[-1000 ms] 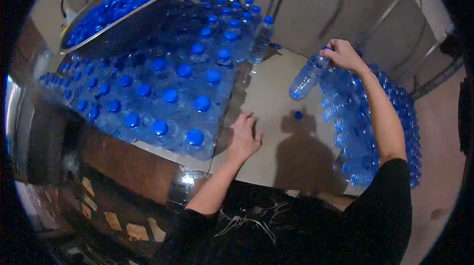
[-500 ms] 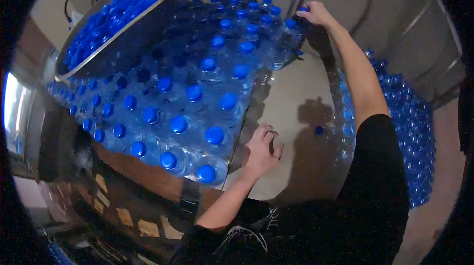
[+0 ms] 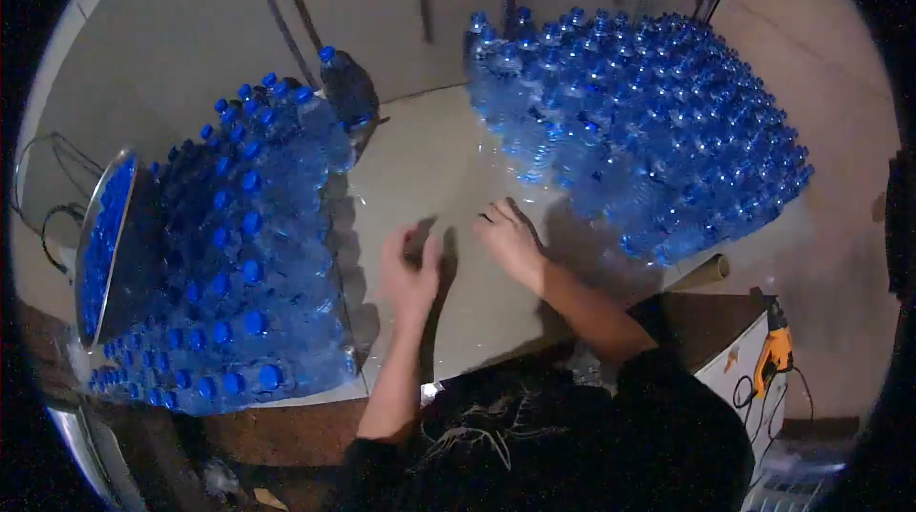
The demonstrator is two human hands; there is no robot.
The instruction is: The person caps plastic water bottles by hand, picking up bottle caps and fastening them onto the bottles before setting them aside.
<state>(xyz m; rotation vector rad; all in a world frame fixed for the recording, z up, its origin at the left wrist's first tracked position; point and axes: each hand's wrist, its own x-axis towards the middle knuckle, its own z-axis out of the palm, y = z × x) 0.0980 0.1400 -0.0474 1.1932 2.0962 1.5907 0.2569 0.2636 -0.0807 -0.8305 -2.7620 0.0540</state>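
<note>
Over the bare middle of the light tabletop point(image 3: 434, 159), my two hands are a short way apart. My left hand point(image 3: 410, 273) has its thumb and fingers spread, with nothing seen between them. My right hand point(image 3: 512, 245) is closed, its fingers bunched together; whatever it may hold is hidden. To the left stand rows of clear bottles with blue caps point(image 3: 252, 271). A capped bottle point(image 3: 348, 90) stands at the back end of those rows. On the right is a large block of tightly packed bluish bottles point(image 3: 649, 121), seemingly uncapped.
A metal bowl point(image 3: 122, 226) full of blue caps tilts at the far left. Behind the tabletop rises a grey wall point(image 3: 382, 16). Near the front right lie a cardboard tube point(image 3: 706, 271) and an orange-and-black power tool point(image 3: 775, 350) with a cord.
My right hand has left the bottle at the back and come down to the middle, near my left hand. The view has turned right, showing more of the packed bottles.
</note>
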